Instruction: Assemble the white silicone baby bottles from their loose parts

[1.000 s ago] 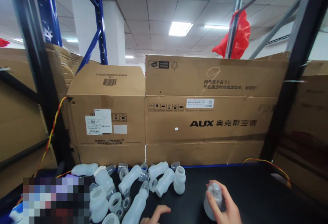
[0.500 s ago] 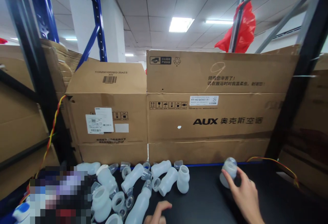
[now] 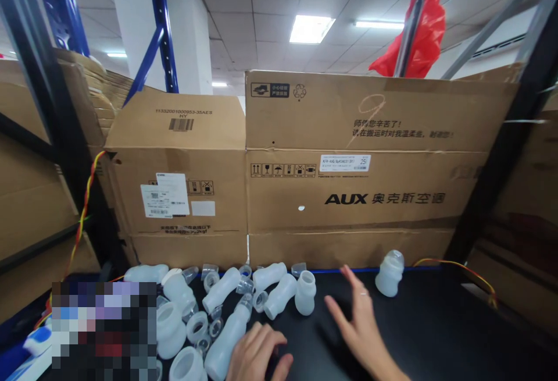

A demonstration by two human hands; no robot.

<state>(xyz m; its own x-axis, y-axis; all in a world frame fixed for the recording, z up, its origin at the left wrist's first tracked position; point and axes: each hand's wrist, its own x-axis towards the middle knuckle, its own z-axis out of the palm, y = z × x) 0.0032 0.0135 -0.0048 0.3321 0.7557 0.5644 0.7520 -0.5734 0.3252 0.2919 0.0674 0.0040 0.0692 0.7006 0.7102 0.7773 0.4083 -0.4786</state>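
My right hand (image 3: 360, 326) is open over the black surface, thumb and fingers apart, with nothing in it. To its right stands a translucent white bottle-like piece (image 3: 389, 276) with a clear cap on top. Just left of my right hand, another white piece (image 3: 306, 294) stands upright, its round mouth uncovered. My left hand (image 3: 260, 353) is at the bottom middle, fingers loosely curved and thumb apart, holding nothing visible. It is beside a long white bottle-like piece (image 3: 227, 343) with a clear end; whether they touch I cannot tell.
Several white pieces and clear rings (image 3: 215, 327) lie heaped on the left of the black surface (image 3: 427, 340). Cardboard panels (image 3: 283, 212) stand behind, between dark rack posts (image 3: 483, 177). A red-yellow cable (image 3: 462, 270) runs along the back right. A pixelated patch covers the lower left.
My right hand has let go of the capped white piece, which stays standing, and has moved left. My left hand has risen farther into view beside the long white piece.
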